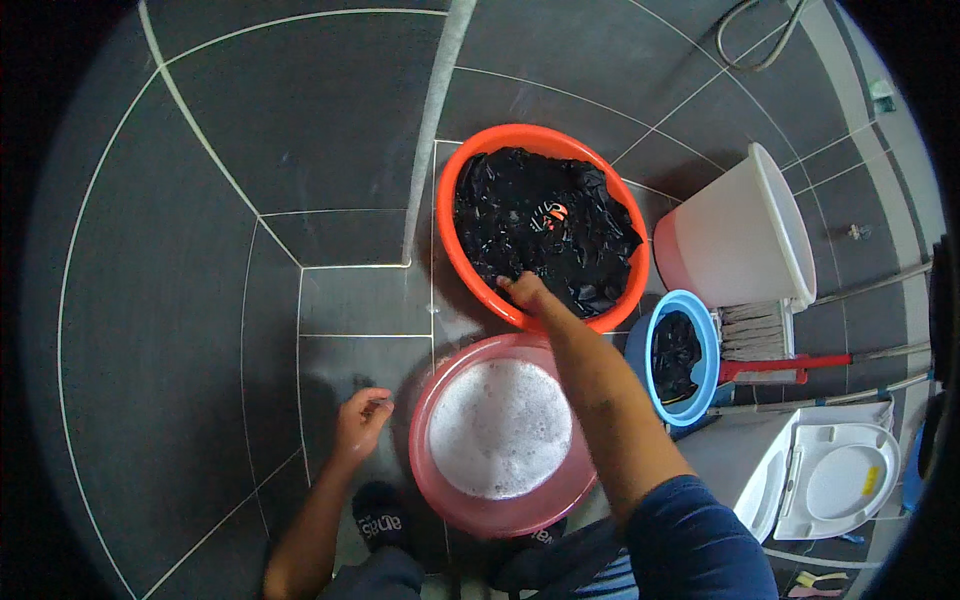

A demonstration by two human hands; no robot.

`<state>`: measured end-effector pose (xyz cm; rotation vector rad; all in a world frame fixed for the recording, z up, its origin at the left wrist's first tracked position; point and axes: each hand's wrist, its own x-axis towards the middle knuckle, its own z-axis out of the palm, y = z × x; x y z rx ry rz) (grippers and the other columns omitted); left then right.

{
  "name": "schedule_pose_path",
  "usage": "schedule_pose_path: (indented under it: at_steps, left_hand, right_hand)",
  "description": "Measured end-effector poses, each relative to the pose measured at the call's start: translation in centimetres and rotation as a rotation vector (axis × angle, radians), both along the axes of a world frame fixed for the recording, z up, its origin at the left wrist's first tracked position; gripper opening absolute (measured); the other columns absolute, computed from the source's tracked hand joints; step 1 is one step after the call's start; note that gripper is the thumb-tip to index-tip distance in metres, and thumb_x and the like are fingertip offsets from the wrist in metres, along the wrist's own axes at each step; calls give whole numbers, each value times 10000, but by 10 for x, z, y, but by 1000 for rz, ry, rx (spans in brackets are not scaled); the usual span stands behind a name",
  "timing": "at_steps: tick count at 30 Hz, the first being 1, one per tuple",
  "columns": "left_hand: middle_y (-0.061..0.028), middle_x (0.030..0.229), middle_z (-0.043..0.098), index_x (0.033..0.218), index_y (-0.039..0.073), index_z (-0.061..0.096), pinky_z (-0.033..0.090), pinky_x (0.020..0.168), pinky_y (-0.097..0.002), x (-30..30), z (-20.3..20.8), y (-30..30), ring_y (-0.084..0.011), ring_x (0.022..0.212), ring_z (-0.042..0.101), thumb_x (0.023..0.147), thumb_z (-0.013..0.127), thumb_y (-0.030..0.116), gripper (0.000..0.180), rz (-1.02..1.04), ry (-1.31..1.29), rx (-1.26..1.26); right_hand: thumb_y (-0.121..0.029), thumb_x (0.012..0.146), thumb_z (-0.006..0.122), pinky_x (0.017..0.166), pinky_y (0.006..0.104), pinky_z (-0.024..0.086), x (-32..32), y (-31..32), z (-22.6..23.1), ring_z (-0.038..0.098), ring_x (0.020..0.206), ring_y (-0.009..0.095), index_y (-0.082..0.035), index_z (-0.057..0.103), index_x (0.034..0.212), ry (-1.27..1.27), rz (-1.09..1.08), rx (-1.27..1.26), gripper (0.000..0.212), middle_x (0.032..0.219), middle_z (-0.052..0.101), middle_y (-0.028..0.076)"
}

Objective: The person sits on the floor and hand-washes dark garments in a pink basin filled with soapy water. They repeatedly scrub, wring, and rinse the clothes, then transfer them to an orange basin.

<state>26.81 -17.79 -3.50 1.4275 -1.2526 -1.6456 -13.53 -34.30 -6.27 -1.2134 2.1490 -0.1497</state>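
**Blue sleeve (695, 545) near suds (500, 425): points of caution**

Blue sleeve and right forearm (610, 420) lie nearest the camera, the forearm crossing above the right side of the pink basin (500, 515). We locate the black load (545, 240) in the orange tub (530, 134), directly beyond that basin. It looks wet and glossy; we cannot tell whether it is cloth or plastic.

1. Right hand (522, 290): reaches over the tub's near rim, fingers bent down at the load's edge. We cannot tell whether they have closed on any of it.
2. Left hand (362, 415): half open, fingers loosely curled, over the floor (365, 300) left of the pink basin. We see nothing in it.

Cautions, in our judgement:

- Drips: lifting soaked material over the rim could wet the tiles and make footing slick.
- Slopping: foam covers the basin's contents, so a sharp drop or knock could send suds over the side.
- Tipping: a one-handed pull against the tub rim could drag or tilt it, since the left hand gives no support.
- Tripping: our left shoe (380, 515) is close beside the basin, so a careless step could strike it.
- Soaking: if the forearm drops, the sleeve could touch the foam.
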Motion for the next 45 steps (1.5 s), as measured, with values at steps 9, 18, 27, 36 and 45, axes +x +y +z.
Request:
schedule_pose_path:
  at_steps: [9,18,27,36,45]
  left_hand:
    - [-41,950,683,1121,20,653,504,723,-265,-19,11,-25,-129,829,647,932,648,87,201,25,117,-74]
    - [-47,959,669,1112,10,650,513,735,-274,-69,126,-72,-109,820,627,912,675,102,222,-242,60,-284]
    - [-150,1127,668,1280,0,574,490,911,-351,-240,273,-144,-222,1033,631,881,721,261,500,-356,-116,-625]
    - [-105,1228,619,1310,20,554,419,990,-358,-289,305,-94,-200,1123,544,1043,479,283,382,-151,377,-407]
    - [-42,1006,655,1080,0,663,461,877,-326,-225,209,8,-166,941,589,979,521,333,376,245,631,92]
  right_hand:
    - [-319,912,699,693,401,503,-70,-27,205,599,725,202,54,671,1085,-280,-195,-526,412,855,685,111]
    - [-359,885,704,541,403,484,-91,-15,437,605,571,203,61,689,901,-84,-129,-877,420,720,655,115]
    - [-297,902,725,629,316,512,-53,76,609,637,678,157,39,670,958,-312,28,-1111,344,792,677,74]
    - [-327,908,709,672,339,539,-53,181,649,671,733,200,21,647,986,-627,14,-1139,361,854,692,102]
    - [-421,890,726,703,353,524,3,286,385,627,782,142,-4,666,1069,-631,-139,-761,457,914,692,55]
